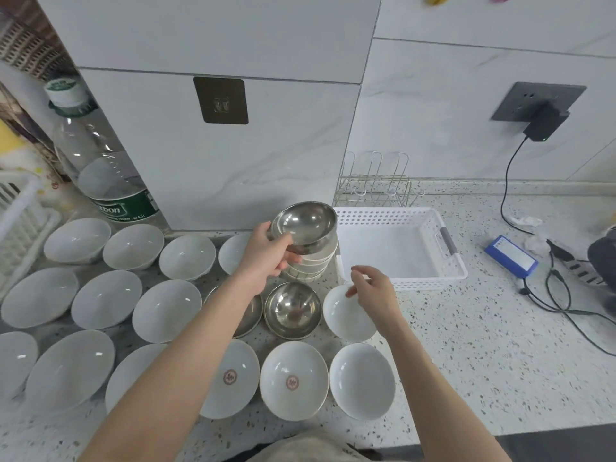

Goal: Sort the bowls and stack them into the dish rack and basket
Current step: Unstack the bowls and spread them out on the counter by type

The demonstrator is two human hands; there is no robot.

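Note:
My left hand (266,253) grips a steel bowl (305,225) by its rim, tilted just above a stack of white ribbed bowls (315,268). My right hand (373,291) hovers with loosely curled fingers over a small white bowl (346,320), holding nothing. A second steel bowl (292,310) sits on the counter below the stack; another steel bowl (250,316) is partly hidden under my left forearm. Several white bowls (106,303) cover the counter to the left and front. The white perforated basket (400,248) stands right of the stack, with the wire dish rack (376,188) behind it.
A large water bottle (103,168) stands at the back left by a white crate (20,221). At the right lie a blue box (511,258), black cables (563,301) and a charger (545,123) plugged into the wall socket. A speckled counter (483,361) stretches to the right.

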